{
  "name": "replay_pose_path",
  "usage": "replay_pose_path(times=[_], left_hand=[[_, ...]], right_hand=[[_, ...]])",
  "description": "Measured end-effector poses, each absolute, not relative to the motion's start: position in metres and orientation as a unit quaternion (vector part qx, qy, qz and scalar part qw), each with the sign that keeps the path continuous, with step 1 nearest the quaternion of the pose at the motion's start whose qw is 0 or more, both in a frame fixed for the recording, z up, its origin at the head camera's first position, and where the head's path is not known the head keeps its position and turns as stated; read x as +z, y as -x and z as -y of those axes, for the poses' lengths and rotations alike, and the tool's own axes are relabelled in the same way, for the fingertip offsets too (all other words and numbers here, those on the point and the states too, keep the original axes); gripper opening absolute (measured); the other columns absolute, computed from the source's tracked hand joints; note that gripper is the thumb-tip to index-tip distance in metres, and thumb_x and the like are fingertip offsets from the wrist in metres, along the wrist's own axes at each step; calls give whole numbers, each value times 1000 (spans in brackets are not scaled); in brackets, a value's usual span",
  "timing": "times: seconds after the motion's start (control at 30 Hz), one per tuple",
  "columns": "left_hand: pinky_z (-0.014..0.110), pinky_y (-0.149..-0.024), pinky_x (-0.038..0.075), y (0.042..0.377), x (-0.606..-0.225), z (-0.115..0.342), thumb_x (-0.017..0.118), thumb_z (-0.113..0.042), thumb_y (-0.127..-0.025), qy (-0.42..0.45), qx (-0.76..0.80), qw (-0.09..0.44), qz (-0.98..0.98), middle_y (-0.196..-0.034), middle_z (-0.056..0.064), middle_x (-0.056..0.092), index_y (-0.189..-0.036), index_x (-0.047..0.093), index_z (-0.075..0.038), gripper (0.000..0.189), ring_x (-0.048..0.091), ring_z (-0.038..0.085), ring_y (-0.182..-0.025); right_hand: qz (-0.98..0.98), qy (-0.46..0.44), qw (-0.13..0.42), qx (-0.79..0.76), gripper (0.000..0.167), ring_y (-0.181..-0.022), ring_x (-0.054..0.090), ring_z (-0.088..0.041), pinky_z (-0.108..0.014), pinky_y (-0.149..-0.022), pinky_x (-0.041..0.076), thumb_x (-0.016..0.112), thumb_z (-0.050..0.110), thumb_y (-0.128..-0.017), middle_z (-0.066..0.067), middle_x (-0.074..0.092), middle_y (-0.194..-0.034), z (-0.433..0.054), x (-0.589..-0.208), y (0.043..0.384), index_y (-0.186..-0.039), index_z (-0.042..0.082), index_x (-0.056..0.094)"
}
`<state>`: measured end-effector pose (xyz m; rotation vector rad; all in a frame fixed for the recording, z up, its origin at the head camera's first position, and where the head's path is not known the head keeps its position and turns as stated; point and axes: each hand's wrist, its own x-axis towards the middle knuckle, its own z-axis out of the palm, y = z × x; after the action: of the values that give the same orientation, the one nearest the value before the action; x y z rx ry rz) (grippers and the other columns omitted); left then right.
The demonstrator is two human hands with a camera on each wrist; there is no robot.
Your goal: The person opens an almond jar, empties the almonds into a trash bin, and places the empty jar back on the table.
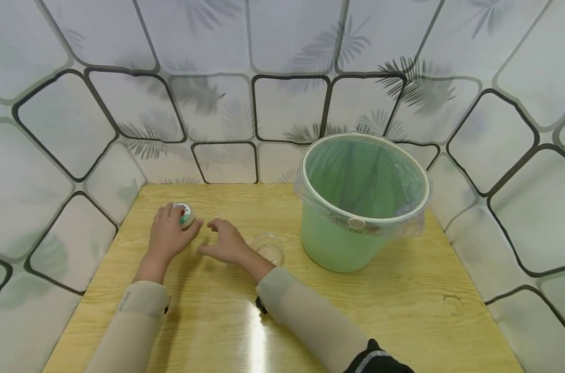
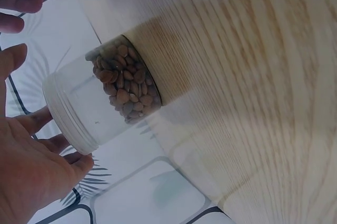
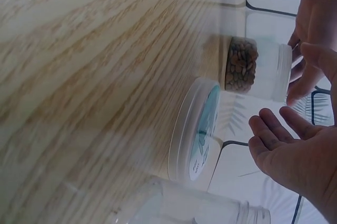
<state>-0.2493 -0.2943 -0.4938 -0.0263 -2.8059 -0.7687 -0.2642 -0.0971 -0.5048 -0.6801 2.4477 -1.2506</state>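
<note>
A jar of brown nuts (image 2: 103, 91) stands on the wood-grain surface (image 1: 217, 321); the left hand (image 1: 168, 234) touches its top, grip loose, thumb apart. The right hand (image 1: 229, 245) hovers nearby, its grip spread, beside a clear jar (image 1: 270, 249) left of a green bucket (image 1: 340, 248)

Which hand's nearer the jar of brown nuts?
Left. Left hand is at the upper end of the jar; right hand is to its right, apart.

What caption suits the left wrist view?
Left hand at the top of a clear jar of brown nut-like pieces on a wood-grain table.
</note>
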Motion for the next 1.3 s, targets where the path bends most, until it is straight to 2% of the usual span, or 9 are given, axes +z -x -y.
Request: replay_pose_path(times=[0.1, 0.33, 0.6, 0.97, 1.1, 1.3], left_hand=[[82, -115, 28, 249, -494, 295, 66, -40, -104, 3, -265, 108, 958, -158, 48, 31, -146, 49, 14, 71, 27, 69, -147], [82, -112, 32, 250, -494, 295, 59, -32, -107, -6, -271, 105, 957, -159, 48, 28, -146, 48, 15, 62, 27, 67, -147], [83, -114, 29, 249, -491, 296, 54, -23, -108, -11, -278, 89, 956, -161, 49, 23, -147, 46, 15, 55, 22, 69, -148], [79, -104, 42, 250, -491, 296, 59, -28, -107, -27, -275, 95, 956, -159, 46, 31, -149, 46, 13, 60, 33, 68, -142], [73, -96, 48, 249, -493, 292, 62, -31, -106, -27, -272, 106, 956, -155, 44, 40, -148, 48, 13, 62, 42, 64, -132], [63, -86, 49, 248, -494, 287, 67, -35, -102, -23, -268, 129, 954, -147, 39, 50, -145, 53, 11, 65, 49, 54, -117]], right_hand=[[-856, 233, 157, -434, 69, -132, 60, -29, -37, -103, 58, 80, 37, -95, -14, 59, -146, 103, -507, 264, -151, 7, 53], [-866, 215, 166, -420, 71, -130, 61, -21, -32, -103, 57, 82, 38, -93, -9, 60, -145, 113, -508, 262, -151, 9, 55], [-863, 207, 170, -429, 71, -128, 62, -23, -33, -102, 57, 83, 38, -93, -10, 61, -144, 115, -510, 263, -150, 8, 55], [-857, 183, 178, -448, 75, -129, 63, -23, -33, -99, 58, 87, 36, -89, -9, 63, -144, 126, -519, 264, -151, 9, 54], [-860, 170, 176, -448, 79, -131, 62, -23, -33, -101, 58, 88, 36, -89, -9, 63, -145, 126, -524, 265, -153, 9, 51], [-865, 169, 168, -441, 82, -131, 62, -24, -34, -102, 57, 87, 36, -89, -10, 63, -146, 125, -528, 265, -155, 7, 49]])
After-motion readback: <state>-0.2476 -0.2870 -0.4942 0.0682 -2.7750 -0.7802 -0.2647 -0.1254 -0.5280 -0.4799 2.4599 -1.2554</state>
